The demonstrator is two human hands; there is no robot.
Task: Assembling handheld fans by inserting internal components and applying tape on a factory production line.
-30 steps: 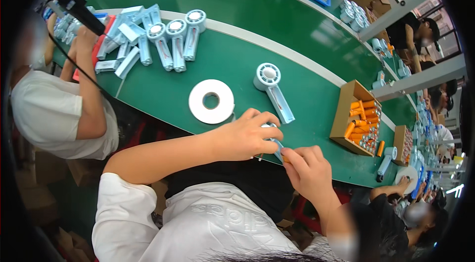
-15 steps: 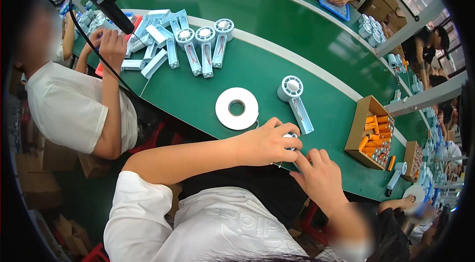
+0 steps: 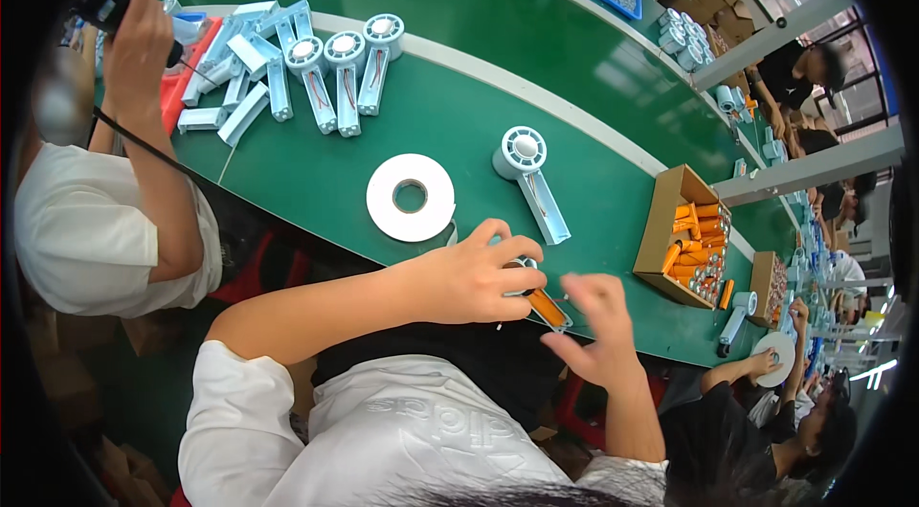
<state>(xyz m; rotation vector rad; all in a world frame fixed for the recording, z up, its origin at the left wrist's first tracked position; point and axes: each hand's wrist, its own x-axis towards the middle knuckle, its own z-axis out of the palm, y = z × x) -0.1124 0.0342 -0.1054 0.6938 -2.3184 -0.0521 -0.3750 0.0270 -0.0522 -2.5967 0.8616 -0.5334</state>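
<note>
Left hand (image 3: 479, 279)'s curled around the head of a fan (image 3: 524, 264) by the table (image 3: 605, 210)'s near edge, right hand (image 3: 595, 330)'s wide open beside it, and an orange battery (image 3: 548, 308) sits in the fan's pale-blue handle.

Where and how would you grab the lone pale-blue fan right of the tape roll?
I'd probably pinch the handheld fan by its handle, side to side, coming from above on the near side. It lies with the narrow, hollow handle opening upward and pointing toward the person; the round head looks wider to span.
</note>
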